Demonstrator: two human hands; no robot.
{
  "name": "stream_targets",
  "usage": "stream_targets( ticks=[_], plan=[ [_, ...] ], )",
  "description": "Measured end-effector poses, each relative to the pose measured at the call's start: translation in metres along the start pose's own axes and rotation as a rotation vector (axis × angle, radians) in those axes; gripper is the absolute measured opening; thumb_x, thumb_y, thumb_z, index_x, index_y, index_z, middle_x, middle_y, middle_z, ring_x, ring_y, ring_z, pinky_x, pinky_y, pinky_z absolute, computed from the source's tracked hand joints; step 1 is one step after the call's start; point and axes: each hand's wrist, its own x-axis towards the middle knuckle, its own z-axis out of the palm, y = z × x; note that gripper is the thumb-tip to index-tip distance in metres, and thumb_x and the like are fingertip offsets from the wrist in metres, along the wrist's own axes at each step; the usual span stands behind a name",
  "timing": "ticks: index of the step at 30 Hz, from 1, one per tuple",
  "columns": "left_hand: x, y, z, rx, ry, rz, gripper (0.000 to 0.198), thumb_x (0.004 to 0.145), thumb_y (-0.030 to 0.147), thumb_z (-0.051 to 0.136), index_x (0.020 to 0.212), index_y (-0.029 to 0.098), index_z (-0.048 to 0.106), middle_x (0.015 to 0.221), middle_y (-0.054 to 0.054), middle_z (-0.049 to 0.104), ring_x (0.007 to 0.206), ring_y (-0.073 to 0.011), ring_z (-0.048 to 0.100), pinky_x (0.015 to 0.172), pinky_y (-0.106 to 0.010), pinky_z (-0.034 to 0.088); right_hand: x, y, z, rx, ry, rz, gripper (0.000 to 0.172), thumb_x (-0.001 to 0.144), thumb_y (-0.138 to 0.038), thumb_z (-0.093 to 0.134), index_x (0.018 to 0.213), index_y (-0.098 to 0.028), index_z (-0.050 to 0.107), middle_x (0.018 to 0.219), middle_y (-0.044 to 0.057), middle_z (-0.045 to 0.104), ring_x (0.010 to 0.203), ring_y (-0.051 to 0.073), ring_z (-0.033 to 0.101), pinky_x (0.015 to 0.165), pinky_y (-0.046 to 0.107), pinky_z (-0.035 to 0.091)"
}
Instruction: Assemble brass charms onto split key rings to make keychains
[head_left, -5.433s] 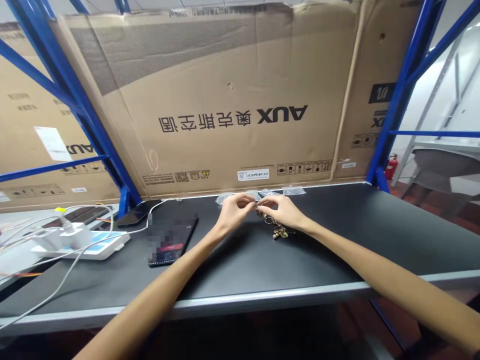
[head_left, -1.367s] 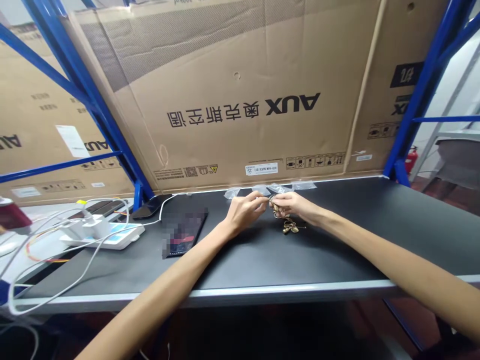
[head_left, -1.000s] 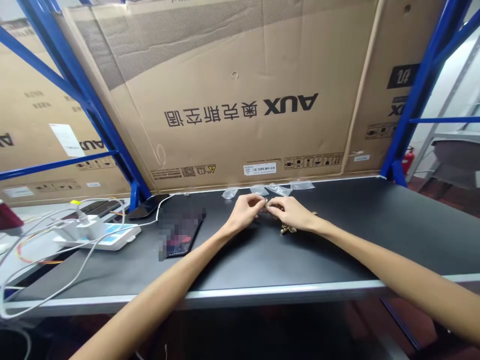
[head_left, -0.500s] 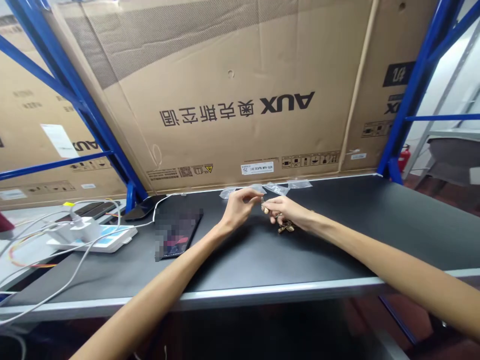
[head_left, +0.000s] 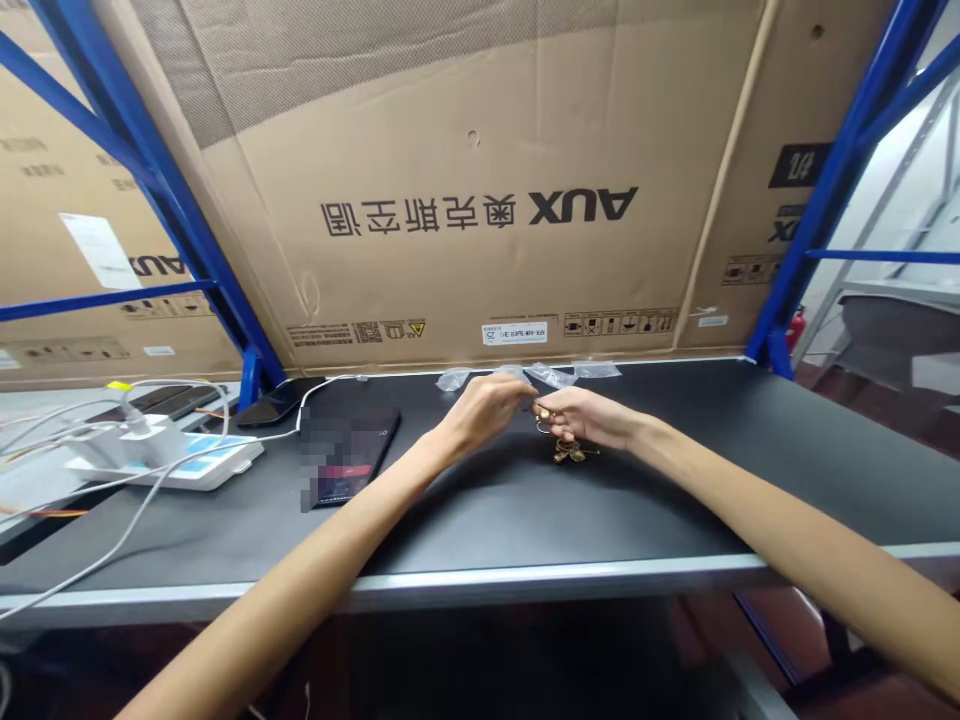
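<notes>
Over the black tabletop (head_left: 480,530), my two hands meet almost fingertip to fingertip. My right hand (head_left: 589,415) is closed on a brass-coloured keychain (head_left: 571,452); a small metal ring and several brass pieces hang below its fingers. My left hand (head_left: 487,405) is pinched shut just to the left of it, and what sits between its fingertips is too small and covered to make out. Behind the hands lie several small clear plastic bags (head_left: 551,375).
To the left lies a dark phone-like device (head_left: 352,465), partly blurred out. A second dark phone (head_left: 274,405) is near the rack post. A white power strip (head_left: 217,465) with plugs and cables occupies the left end. A large cardboard box (head_left: 450,270) stands along the back, between blue posts (head_left: 832,190).
My left fingertips have moved slightly right, closer to my right fingers. The thin silvery piece seen between the hands earlier is now covered. The view has shifted slightly.
</notes>
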Motion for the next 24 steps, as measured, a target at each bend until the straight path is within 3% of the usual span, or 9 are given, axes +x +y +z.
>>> stream_targets(
  ticks=[3,5,10,16,19,24],
  plan=[
    [-0.004,-0.002,0.007,-0.042,0.072,-0.078,0.025,0.098,0.033,0.053,0.112,0.016,0.065,0.097,-0.005,0.07,0.086,-0.0176,0.067,0.083,-0.035,0.056,0.001,0.0,0.0,-0.108,0.028,-0.033,0.034,0.095,-0.035,0.06,0.124,-0.017,0.058,0.123,0.009,0.061,0.102,0.022,0.064,0.085,0.043,0.055],
    [-0.006,-0.005,0.011,-0.072,0.046,-0.112,0.024,0.097,0.033,0.053,0.107,0.015,0.066,0.094,-0.005,0.07,0.084,-0.0174,0.067,0.08,-0.034,0.057,0.003,0.001,0.004,-0.195,0.059,-0.042,0.034,0.095,-0.035,0.06,0.124,-0.017,0.058,0.122,0.009,0.061,0.102,0.022,0.064,0.085,0.043,0.055],
    [-0.006,-0.02,0.012,-0.066,-0.113,-0.165,0.03,0.095,0.033,0.059,0.119,0.014,0.06,0.117,-0.009,0.063,0.098,-0.0208,0.065,0.083,-0.04,0.057,0.004,0.005,0.013,-0.455,0.204,-0.079,0.032,0.096,-0.035,0.059,0.122,-0.017,0.059,0.122,0.009,0.062,0.101,0.022,0.064,0.085,0.042,0.055],
    [-0.006,-0.03,0.007,0.048,-0.229,-0.15,0.028,0.096,0.032,0.056,0.12,0.018,0.06,0.125,-0.01,0.061,0.104,-0.0211,0.063,0.089,-0.041,0.055,0.0,0.0,-0.005,-0.747,0.385,-0.169,0.03,0.096,-0.034,0.058,0.122,-0.019,0.06,0.125,0.009,0.061,0.104,0.022,0.063,0.088,0.043,0.054],
    [-0.007,-0.03,0.006,0.092,-0.265,-0.146,0.029,0.096,0.033,0.056,0.121,0.018,0.06,0.124,-0.01,0.061,0.104,-0.0213,0.063,0.088,-0.041,0.055,-0.002,0.0,-0.006,-0.851,0.335,-0.222,0.029,0.097,-0.034,0.058,0.12,-0.018,0.06,0.123,0.009,0.062,0.102,0.021,0.063,0.087,0.042,0.055],
    [-0.007,-0.026,0.003,0.166,-0.291,-0.154,0.03,0.095,0.032,0.058,0.121,0.017,0.06,0.123,-0.01,0.061,0.103,-0.0218,0.063,0.087,-0.042,0.056,-0.004,0.004,0.011,-0.954,0.206,-0.306,0.024,0.096,-0.036,0.058,0.11,-0.017,0.065,0.108,0.006,0.067,0.094,0.019,0.065,0.085,0.041,0.054]
  ],
)
